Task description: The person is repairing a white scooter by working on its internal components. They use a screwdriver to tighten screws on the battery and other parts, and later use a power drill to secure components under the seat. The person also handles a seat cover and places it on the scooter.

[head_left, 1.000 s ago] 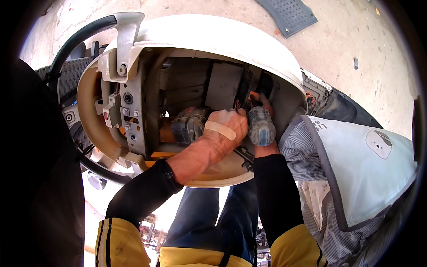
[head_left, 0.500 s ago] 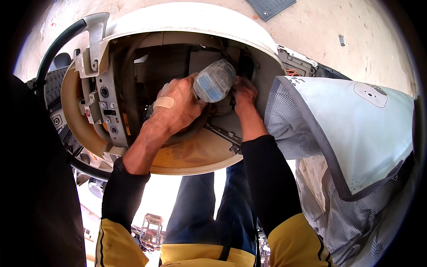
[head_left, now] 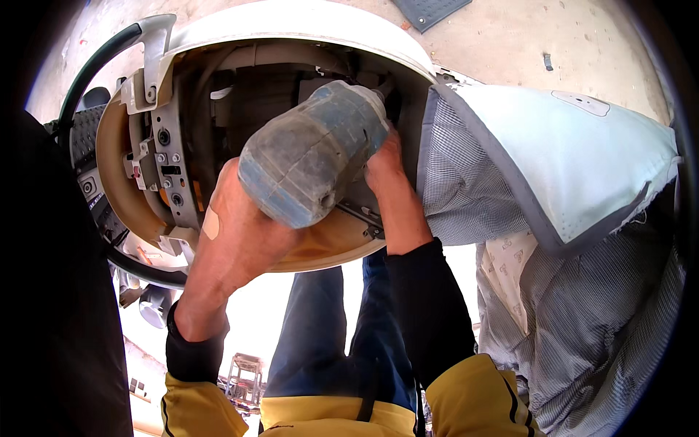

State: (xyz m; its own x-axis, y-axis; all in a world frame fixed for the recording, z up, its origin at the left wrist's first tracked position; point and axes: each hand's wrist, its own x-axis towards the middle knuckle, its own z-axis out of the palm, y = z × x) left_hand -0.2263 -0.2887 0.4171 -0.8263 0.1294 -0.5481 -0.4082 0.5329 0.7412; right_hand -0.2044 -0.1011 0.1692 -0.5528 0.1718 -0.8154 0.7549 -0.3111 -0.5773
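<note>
A worn blue-grey cordless power tool (head_left: 313, 156), drill-like in shape, is tilted above the opening of a white rounded housing (head_left: 313, 22). My left hand (head_left: 244, 218), with a plaster on its back, grips it from below; the fingers are hidden under the tool's body. Its narrower front end points up and right, into the housing. Beside that end, inside the opening, is my right hand (head_left: 386, 162). The tool covers its fingers, so whether they hold anything cannot be seen.
A metal bracket with bolts (head_left: 169, 156) and a black curved handle (head_left: 95, 73) edge the housing's left side. To the right hangs a pale blue cloth (head_left: 553, 160) over grey checked fabric (head_left: 473, 182). A dark grey mat (head_left: 431, 11) lies on the floor beyond.
My left hand has drawn nearer and turned, bringing the tool up so that more of its body shows. The right hand stays at the opening, shifted slightly left in the picture.
</note>
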